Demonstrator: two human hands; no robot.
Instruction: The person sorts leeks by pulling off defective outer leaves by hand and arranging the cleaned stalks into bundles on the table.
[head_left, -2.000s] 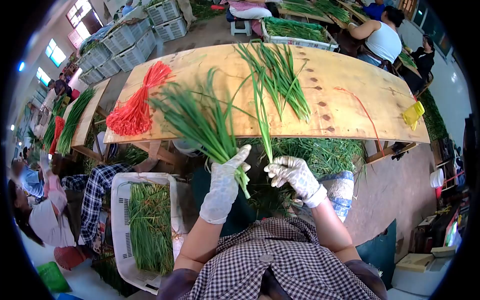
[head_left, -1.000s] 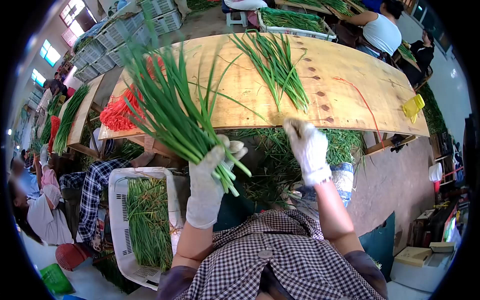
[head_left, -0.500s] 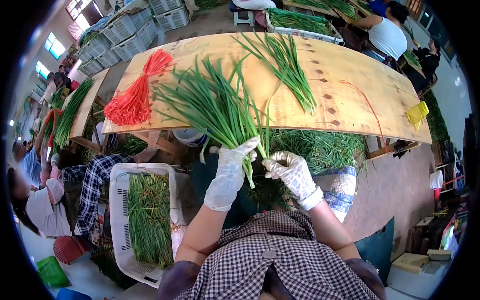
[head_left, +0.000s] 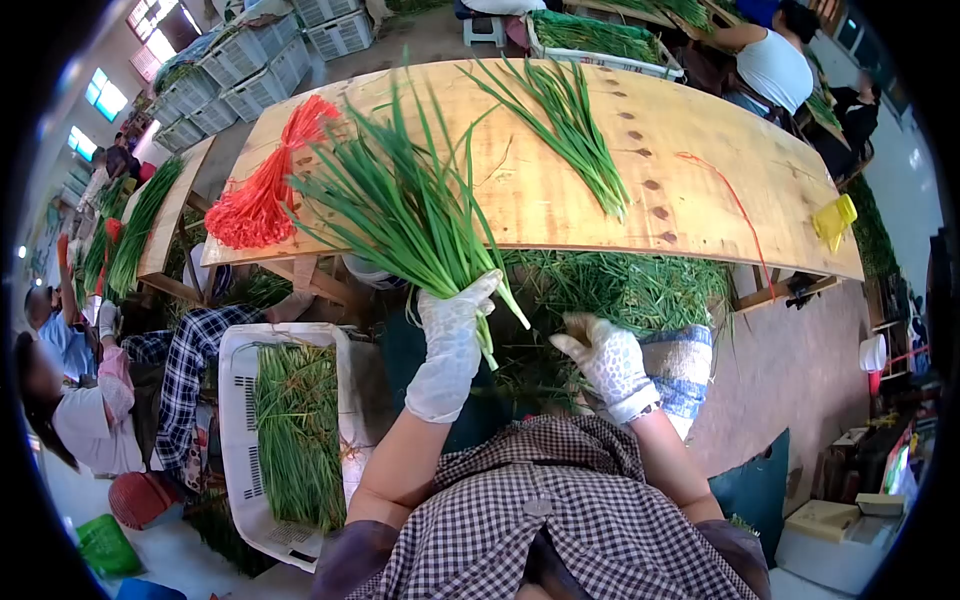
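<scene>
My left hand [head_left: 455, 325], in a pale glove, is closed round the lower stems of a bunch of long green leaves [head_left: 415, 210]. The leaves fan up and to the left over the wooden table [head_left: 700, 220]. My right hand [head_left: 598, 355], gloved too, is held apart from the bunch, low in front of the table edge, with thumb and fingers apart and nothing visible between them. A smaller bunch of green stalks [head_left: 575, 140] lies on the table. At its left end is a bundle of red ties [head_left: 270, 200].
One red strand [head_left: 735, 200] and a yellow object [head_left: 832, 222] are on the table's right part. A white crate [head_left: 235, 440] of greens stands at lower left. Loose leaves [head_left: 640, 290] are heaped under the table. Other people sit at left and upper right.
My right hand has moved away from the bunch and opened; the thin stalk beside its fingers half a second ago is no longer there. My left hand has kept its hold on the bunch.
</scene>
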